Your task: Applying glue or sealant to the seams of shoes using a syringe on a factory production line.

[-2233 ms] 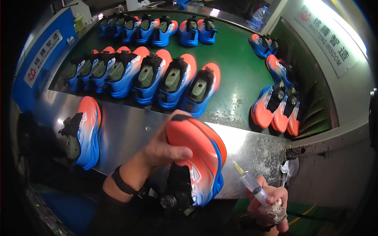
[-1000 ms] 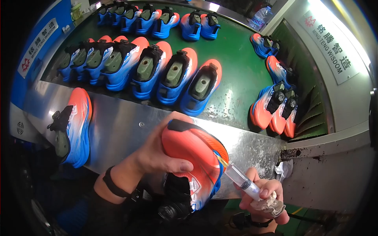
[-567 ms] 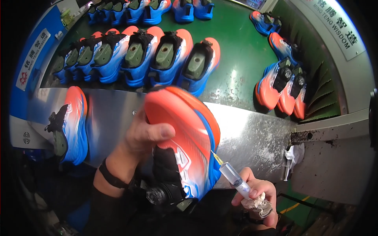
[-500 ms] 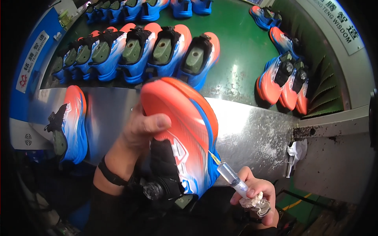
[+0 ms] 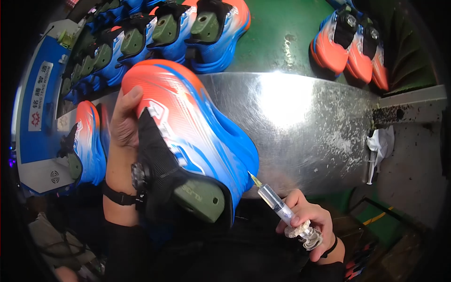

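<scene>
My left hand (image 5: 124, 120) grips an orange, white and blue shoe (image 5: 188, 122) by its toe end, thumb on the upper and the other fingers hidden behind it. The shoe is tilted, heel toward me, with a dark green last (image 5: 199, 199) filling its black collar. In my right hand (image 5: 312, 218) is a clear syringe (image 5: 277, 204) with a yellow-based needle, pointed up and left. Its needle tip is at the blue sole edge near the heel; whether it touches I cannot tell. A crumpled whitish wad (image 5: 298, 229) surrounds the plunger end.
Beyond the metal ledge (image 5: 319, 136) lies a green conveyor belt (image 5: 270, 28). Rows of similar shoes (image 5: 206, 33) stand on it at left, and several more (image 5: 329, 47) at right. Another shoe (image 5: 89, 145) stands at far left. A white bag (image 5: 383, 143) hangs at the ledge's right end.
The shoe has moved left and turned, so its heel and green last now show more. The needle has shifted from the side of the sole to near the heel. My view has shifted too.
</scene>
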Demonstrator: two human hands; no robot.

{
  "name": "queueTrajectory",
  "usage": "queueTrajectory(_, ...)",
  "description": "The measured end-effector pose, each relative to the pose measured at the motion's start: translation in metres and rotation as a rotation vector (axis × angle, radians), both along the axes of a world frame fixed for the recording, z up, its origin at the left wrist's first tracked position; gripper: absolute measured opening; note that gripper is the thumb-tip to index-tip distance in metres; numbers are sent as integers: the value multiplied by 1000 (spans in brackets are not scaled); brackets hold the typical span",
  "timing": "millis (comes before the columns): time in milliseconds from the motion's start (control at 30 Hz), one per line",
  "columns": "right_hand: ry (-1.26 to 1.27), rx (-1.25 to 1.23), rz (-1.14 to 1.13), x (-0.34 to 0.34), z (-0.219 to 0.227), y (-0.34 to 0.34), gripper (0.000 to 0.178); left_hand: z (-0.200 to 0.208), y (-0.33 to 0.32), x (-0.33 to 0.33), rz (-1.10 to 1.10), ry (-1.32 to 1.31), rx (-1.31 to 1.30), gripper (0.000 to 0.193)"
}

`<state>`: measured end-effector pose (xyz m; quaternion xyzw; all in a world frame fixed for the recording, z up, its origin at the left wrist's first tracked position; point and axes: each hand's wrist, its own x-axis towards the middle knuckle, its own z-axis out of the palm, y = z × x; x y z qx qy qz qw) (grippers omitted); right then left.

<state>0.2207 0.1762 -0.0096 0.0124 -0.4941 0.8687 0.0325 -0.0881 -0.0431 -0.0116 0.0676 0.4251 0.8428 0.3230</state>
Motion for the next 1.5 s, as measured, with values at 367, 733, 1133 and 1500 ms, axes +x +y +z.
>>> queueTrajectory(367,206,436,-22,-22,-17,-4,69,-17,-86,5,7,92,-516,43)
queueTrajectory(733,183,516,-79,-43,-12,-23,67,8,-101,100,-141,-7,-448,68)
queueTrajectory(1133,94,537,119,-40,35,-19,74,-5,-62,158,-354,-509,16,80)
queueTrajectory(1500,-24,650,123,4,111,-2,67,-26,-2,166,-680,-795,294,55)
